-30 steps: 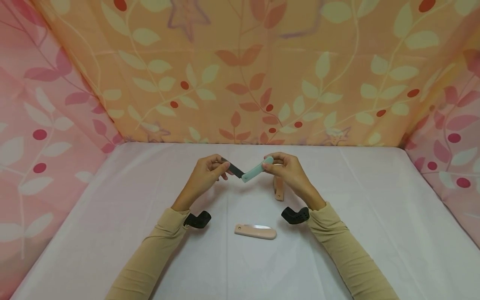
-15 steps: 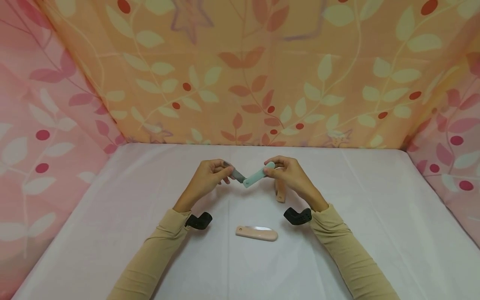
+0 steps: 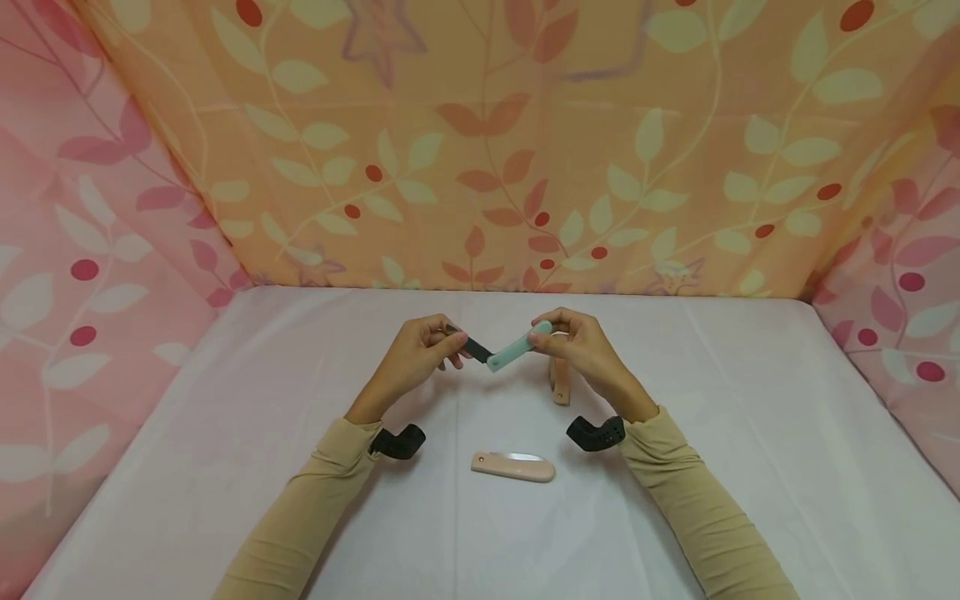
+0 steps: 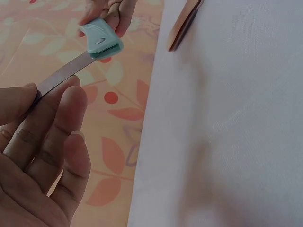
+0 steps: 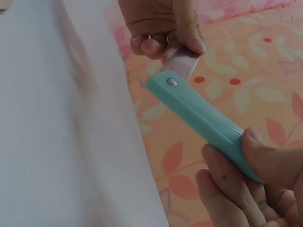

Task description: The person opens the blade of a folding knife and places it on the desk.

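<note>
A folding knife with a mint-green handle (image 3: 516, 347) and a grey blade (image 3: 476, 348) is held above the white table (image 3: 750, 433), bent in a V at its pivot. My left hand (image 3: 420, 354) pinches the blade (image 4: 59, 78) between thumb and fingers. My right hand (image 3: 581, 346) grips the far end of the green handle (image 5: 203, 120) with thumb and fingers. The pivot rivet (image 5: 172, 82) shows in the right wrist view.
A folded knife with a pink handle (image 3: 513, 466) lies on the table between my forearms. Another pink-handled knife (image 3: 559, 383) lies just behind my right hand. Patterned orange and pink cloth walls (image 3: 480, 150) enclose the table on three sides.
The knife's V has stayed about the same while both hands shifted slightly. The two pink knives have not moved.
</note>
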`<state>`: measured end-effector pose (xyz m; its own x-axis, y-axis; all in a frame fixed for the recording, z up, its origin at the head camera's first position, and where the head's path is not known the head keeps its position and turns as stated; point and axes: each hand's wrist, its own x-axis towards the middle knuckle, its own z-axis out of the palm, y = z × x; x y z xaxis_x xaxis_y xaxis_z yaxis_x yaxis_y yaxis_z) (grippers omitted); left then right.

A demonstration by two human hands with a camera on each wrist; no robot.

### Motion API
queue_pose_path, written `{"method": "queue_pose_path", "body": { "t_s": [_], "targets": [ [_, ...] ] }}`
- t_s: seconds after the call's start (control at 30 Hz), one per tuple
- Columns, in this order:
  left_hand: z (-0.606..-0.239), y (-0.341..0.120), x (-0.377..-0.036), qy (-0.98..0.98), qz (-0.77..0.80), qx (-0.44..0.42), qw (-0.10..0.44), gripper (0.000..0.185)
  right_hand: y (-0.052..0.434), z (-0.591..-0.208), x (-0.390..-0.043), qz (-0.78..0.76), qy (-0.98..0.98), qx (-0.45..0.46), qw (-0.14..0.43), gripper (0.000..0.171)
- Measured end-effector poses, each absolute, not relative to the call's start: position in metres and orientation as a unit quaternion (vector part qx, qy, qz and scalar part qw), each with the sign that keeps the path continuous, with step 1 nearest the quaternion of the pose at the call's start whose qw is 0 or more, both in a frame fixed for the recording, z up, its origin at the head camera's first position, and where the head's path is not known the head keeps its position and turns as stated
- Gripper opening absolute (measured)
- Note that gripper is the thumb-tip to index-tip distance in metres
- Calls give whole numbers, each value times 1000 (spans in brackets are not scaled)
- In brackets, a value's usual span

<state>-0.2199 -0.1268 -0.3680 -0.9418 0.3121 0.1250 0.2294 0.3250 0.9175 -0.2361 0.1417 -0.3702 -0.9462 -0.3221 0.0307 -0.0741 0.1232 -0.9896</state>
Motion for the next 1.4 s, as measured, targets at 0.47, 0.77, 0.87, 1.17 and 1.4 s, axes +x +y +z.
{"method": "queue_pose_path", "body": {
  "t_s": [0.47, 0.77, 0.87, 1.17, 1.4],
  "targets": [
    [-368, -128, -222, 756, 635, 156, 34, 18, 139, -368, -238, -734, 671, -91, 53, 28],
    [-368, -122, -220, 717, 681, 148, 7, 16, 132, -364, -234, -789, 612, -51, 35, 20],
    [-368, -120, -218, 705, 693, 150, -6, 17, 129, -363, -231, -806, 590, -37, 29, 19],
    [-369, -114, -215, 663, 732, 155, -25, 8, 123, -359, -225, -851, 523, -23, 26, 23],
    [-371, -113, -215, 657, 740, 143, -26, 5, 126, -356, -226, -849, 526, -24, 32, 13]
  ]
}}
